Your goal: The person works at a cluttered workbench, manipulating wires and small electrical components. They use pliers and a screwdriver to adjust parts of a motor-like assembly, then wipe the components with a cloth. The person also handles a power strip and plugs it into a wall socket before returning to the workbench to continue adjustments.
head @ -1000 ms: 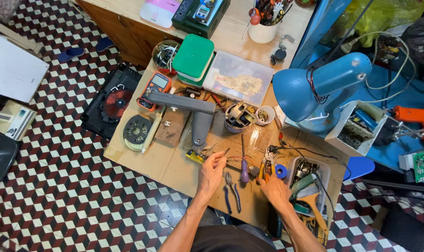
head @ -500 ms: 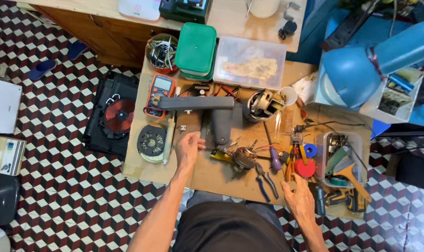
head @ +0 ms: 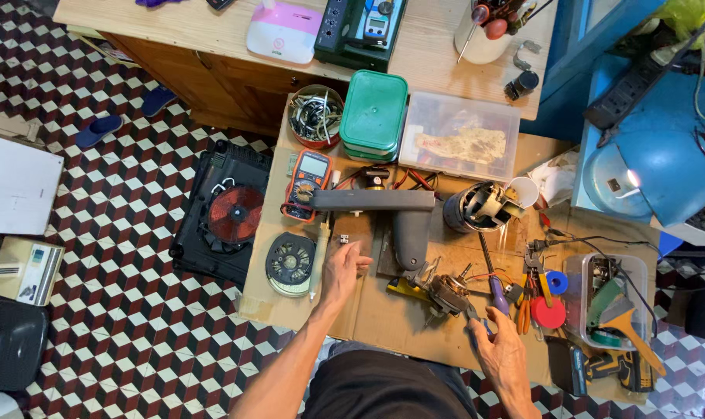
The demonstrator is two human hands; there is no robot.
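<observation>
Since the earlier frame, left hand (head: 343, 268) has slid up the bench toward the grey T-shaped housing (head: 383, 213); it now lies released, fingers loose, beside a thin white tube (head: 318, 260) and a round fan disc (head: 290, 264). Right hand (head: 504, 353) sits low at the bench edge, grasping pliers (head: 477, 318) next to the small motor (head: 446, 293). I count 2 risks. 1: the tube lies just beside the left palm, so a sideways nudge could roll it off the cardboard edge. 2: loose wires trail around the motor near the purple screwdriver (head: 496, 291); the pliers could snag one and drag the motor.
</observation>
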